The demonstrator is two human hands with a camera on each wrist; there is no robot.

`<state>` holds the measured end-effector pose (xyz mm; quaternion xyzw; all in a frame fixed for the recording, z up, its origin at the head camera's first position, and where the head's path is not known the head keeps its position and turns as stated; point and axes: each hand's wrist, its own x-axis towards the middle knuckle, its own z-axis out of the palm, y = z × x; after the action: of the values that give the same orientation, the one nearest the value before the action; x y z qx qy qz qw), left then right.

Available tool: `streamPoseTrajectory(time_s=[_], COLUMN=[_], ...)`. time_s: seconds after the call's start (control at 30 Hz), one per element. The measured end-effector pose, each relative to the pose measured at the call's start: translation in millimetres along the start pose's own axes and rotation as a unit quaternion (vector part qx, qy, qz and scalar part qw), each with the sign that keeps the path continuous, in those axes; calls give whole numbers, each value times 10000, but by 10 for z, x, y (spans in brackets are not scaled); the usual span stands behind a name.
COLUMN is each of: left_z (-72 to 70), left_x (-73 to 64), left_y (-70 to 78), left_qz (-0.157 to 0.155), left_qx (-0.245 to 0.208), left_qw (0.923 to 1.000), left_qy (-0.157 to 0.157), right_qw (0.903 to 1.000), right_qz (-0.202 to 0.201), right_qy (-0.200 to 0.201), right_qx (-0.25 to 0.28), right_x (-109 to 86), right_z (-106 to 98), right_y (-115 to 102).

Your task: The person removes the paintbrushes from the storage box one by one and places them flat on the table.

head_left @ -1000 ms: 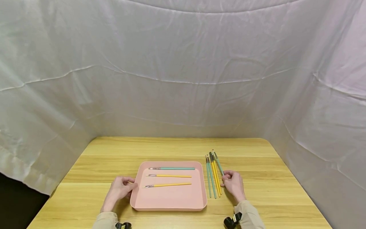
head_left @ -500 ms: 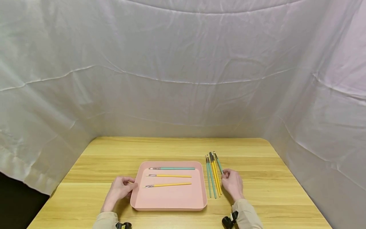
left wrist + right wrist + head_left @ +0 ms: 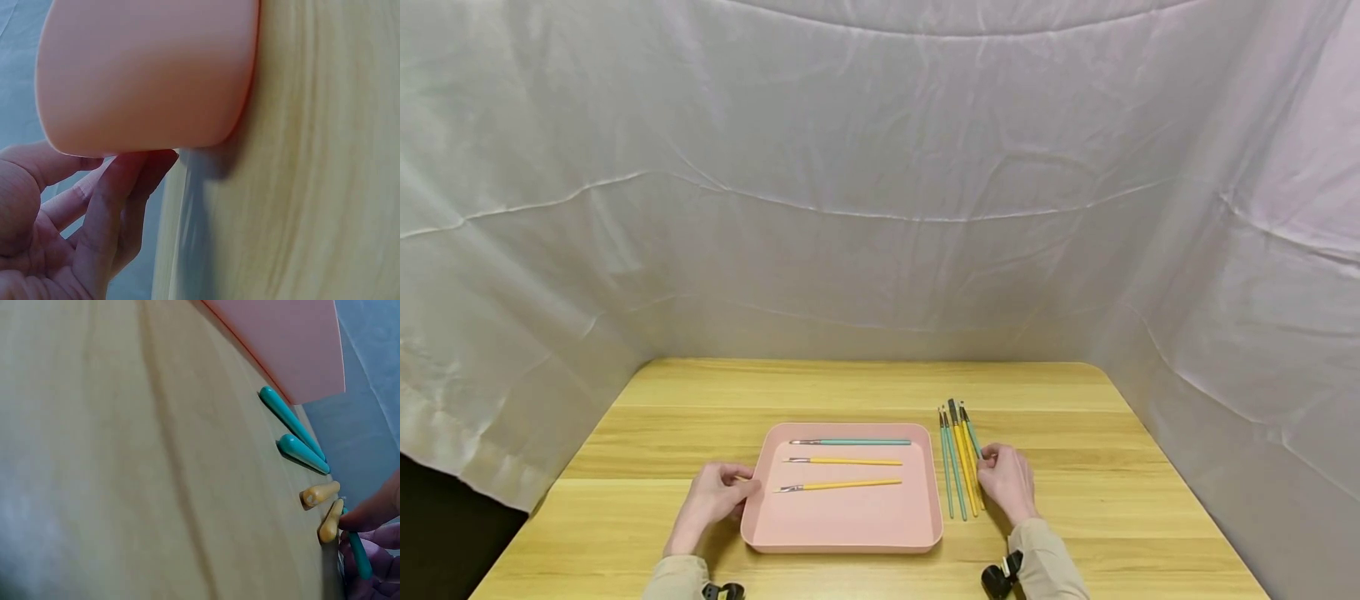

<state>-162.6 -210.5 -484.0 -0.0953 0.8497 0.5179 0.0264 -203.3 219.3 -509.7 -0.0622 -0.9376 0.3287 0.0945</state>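
Observation:
A pink tray (image 3: 842, 523) lies on the table, and my left hand (image 3: 712, 497) holds its left edge, thumb at the rim and fingers against the outer wall (image 3: 147, 106). Three paintbrushes lie across the tray: a teal one (image 3: 865, 442) at the back, then a yellow one (image 3: 853, 461) and another yellow one (image 3: 850, 484). Right of the tray, my right hand (image 3: 1009, 483) pinches a teal paintbrush (image 3: 359, 553) by its handle, bristles pointing away. Close beside it lie two yellow paintbrushes (image 3: 320, 493) and two teal paintbrushes (image 3: 292, 417), side by side.
The wooden table (image 3: 1112, 483) reaches back to a pale hanging cloth (image 3: 880, 275) that closes in the back and sides. Bare wood shows right of my right hand and behind the tray.
My right hand has shifted slightly left, bringing the teal paintbrush in beside the yellow ones, its bristle end now nearer to me. The left hand and tray look unmoved.

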Motion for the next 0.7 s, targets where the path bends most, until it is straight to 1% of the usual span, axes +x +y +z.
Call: streamPoseTrajectory(time_s=[0.2, 0.5, 0.7], left_z=[-6, -9, -4], left_x=[-5, -9, -8], left_y=[8, 14, 6], left_qz=[-7, -10, -26], left_qx=[8, 98, 66], left_qw=[10000, 10000, 10000], left_qy=[-15, 6, 11], right_qw=[9999, 9999, 9999], right_qz=[19, -63, -51], right_qy=[-124, -80, -91], right_qx=[-51, -100, -92], right_x=[16, 19, 14], right_z=[-4, 5, 13], right_y=[-9, -1, 8])
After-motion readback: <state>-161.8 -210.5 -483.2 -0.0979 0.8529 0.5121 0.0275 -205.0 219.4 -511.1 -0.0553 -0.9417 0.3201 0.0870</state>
